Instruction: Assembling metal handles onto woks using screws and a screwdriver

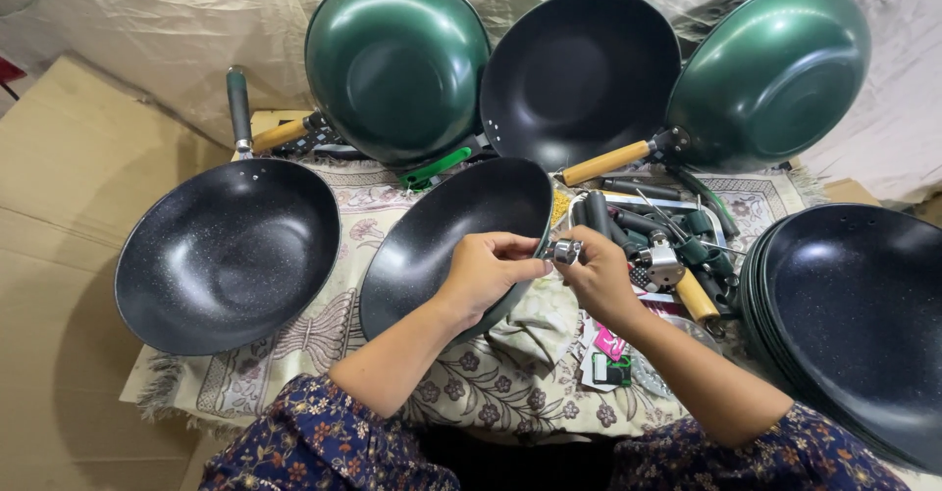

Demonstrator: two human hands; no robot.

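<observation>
A dark non-stick wok without a handle [446,236] leans tilted in front of me on a patterned cloth [324,354]. My left hand [488,273] grips its right rim with the fingers curled over the edge. My right hand [597,273] pinches a small silver metal handle fitting [566,251] and holds it against that rim, right beside my left fingertips. Both forearms come up from dark floral sleeves at the bottom.
A black wok with a green handle [226,251] lies at left. Two green woks [397,59] [775,69] and a black one [579,74] lean against the back sheet. A stack of dark pans [854,324] stands at right. Loose handles and parts [657,241] lie behind my right hand.
</observation>
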